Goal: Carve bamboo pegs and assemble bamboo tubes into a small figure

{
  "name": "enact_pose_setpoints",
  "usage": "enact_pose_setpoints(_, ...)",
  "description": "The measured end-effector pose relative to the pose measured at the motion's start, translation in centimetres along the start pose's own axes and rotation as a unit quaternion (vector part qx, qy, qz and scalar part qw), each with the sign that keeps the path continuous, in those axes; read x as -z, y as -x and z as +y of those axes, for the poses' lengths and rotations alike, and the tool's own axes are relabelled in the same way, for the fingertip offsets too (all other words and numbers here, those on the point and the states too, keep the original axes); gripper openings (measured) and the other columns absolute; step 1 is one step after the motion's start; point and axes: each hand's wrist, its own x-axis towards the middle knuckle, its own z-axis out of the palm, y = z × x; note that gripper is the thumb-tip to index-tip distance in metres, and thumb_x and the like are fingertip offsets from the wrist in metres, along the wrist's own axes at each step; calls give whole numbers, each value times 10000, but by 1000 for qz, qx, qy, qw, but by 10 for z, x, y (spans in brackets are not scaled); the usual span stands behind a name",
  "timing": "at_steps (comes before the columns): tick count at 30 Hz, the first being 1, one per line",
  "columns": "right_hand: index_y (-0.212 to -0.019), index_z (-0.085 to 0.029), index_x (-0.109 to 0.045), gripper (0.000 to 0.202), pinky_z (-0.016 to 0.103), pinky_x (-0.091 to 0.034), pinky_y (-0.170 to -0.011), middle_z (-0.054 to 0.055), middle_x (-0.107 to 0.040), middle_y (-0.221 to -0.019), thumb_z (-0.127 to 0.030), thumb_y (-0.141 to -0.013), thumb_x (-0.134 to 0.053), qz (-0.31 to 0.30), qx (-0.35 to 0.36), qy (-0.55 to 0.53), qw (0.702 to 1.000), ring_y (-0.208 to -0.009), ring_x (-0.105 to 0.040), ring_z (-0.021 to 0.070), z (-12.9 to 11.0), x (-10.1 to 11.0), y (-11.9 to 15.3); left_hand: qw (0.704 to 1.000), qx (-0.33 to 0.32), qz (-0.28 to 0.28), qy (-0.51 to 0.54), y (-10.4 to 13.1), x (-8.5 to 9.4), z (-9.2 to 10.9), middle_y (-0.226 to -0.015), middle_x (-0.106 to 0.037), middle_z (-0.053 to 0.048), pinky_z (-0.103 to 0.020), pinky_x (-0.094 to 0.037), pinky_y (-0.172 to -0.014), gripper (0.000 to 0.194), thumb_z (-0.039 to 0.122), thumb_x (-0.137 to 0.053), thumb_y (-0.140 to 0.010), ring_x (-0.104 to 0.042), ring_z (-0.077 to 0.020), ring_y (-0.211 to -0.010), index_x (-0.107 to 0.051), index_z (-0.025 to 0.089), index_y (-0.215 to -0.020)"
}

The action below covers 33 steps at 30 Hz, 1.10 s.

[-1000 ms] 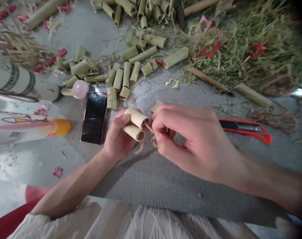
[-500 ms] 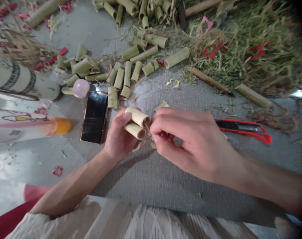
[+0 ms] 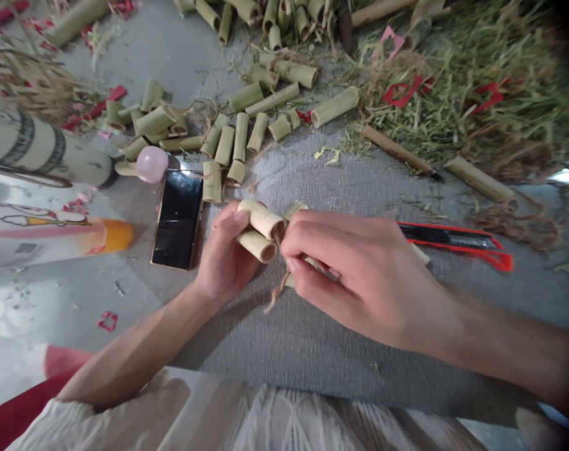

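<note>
My left hand (image 3: 228,250) is closed around two short bamboo tubes, an upper one (image 3: 260,218) and a lower one (image 3: 256,245), lying side by side with their hollow ends toward the right. At the end of the upper tube, my right hand (image 3: 354,269) pinches a brown twine (image 3: 275,294), whose loose end hangs below the fingers. Part of the twine runs into the upper tube's mouth; the rest is hidden by my fingers. Beneath my right hand lie more bamboo pieces (image 3: 296,208), mostly covered. A red utility knife (image 3: 453,238) rests just beyond that hand.
A phone (image 3: 177,219) lies left of my left hand, near a pink ball (image 3: 153,165). Several cut bamboo pieces (image 3: 224,146) are scattered behind. A patterned cylinder (image 3: 40,144) is at the left, a brown stick (image 3: 401,152) and shredded green strips (image 3: 500,138) at the right.
The twine's loose end has moved to hang lower, below my right fingers. My right hand has shifted slightly; the left still holds both tubes in nearly the same place.
</note>
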Motion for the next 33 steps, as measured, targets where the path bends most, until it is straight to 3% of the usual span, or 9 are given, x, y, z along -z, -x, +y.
enact_pose_setpoints(17, -882, -208, -550, 203, 277, -414, -677, -36, -607, -847, -100, -1053, -568, -7, -4, 7, 1000, -701, -506, 95, -3, 2, 0, 999, -11, -37, 26, 1, 3, -4, -726, -606, 7, -205, -512, -549, 409, 407, -853, -951, -538, -100, -601, -589, 201, -718)
enact_pose_setpoints(26, -784, -221, -556, 193, 254, -359, -525, -67, -607, -689, -77, -885, -635, 53, -137, -122, 982, -569, -444, 77, -7, 5, -3, 1000, -6, -23, 15, -1, 4, -6, -707, -590, 3, -253, -534, -542, 416, 493, -876, -904, -559, -137, -577, -602, 233, -731)
enact_pose_setpoints(33, -1066, -235, -594, 247, 242, -467, -620, -72, -680, -837, -39, -915, -602, 91, -99, -53, 989, -665, -594, 84, -4, -2, 4, 998, -32, -50, 15, 0, 5, -5, -734, -660, -13, -218, -521, -572, 357, 427, -862, -943, -606, -131, -635, -670, 201, -744)
